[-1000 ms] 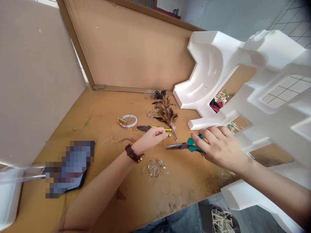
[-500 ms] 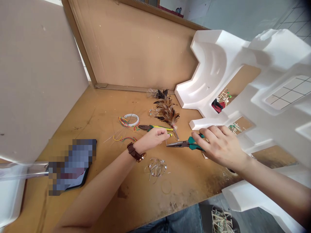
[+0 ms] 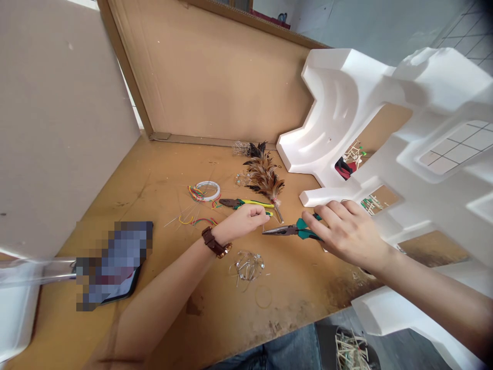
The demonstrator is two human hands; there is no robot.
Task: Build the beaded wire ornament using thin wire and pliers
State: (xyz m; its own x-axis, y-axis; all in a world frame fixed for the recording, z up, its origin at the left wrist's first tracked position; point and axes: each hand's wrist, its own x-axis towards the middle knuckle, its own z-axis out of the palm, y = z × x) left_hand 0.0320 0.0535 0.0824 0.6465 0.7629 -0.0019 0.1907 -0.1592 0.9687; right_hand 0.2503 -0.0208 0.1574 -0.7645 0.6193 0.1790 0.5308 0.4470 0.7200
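Observation:
My right hand (image 3: 344, 228) is wrapped round the green handles of long-nose pliers (image 3: 283, 230), whose jaws point left and look closed. My left hand (image 3: 246, 221), with a brown-strapped watch at the wrist, is in a pinch just above the plier tips. A thin wire (image 3: 264, 226) shows below its fingers and meets the plier jaws; the rest of it is hidden in the fingers. Behind the left hand lie pliers with yellow-green handles (image 3: 252, 202). In front, a loose cluster of thin metal pieces (image 3: 249, 266) rests on the table (image 3: 169, 313).
A brown feather duster (image 3: 262, 169) lies at the back, near a white ring (image 3: 210, 190) with coloured cords. A phone (image 3: 129, 262) stands tilted at left. A thin loop (image 3: 263, 297) lies near the front edge. White moulded foam (image 3: 327, 110) rises at right, and a cardboard panel (image 3: 231, 77) behind.
The pliers and my right hand have shifted very slightly left. My left hand keeps its pinch in nearly the same place.

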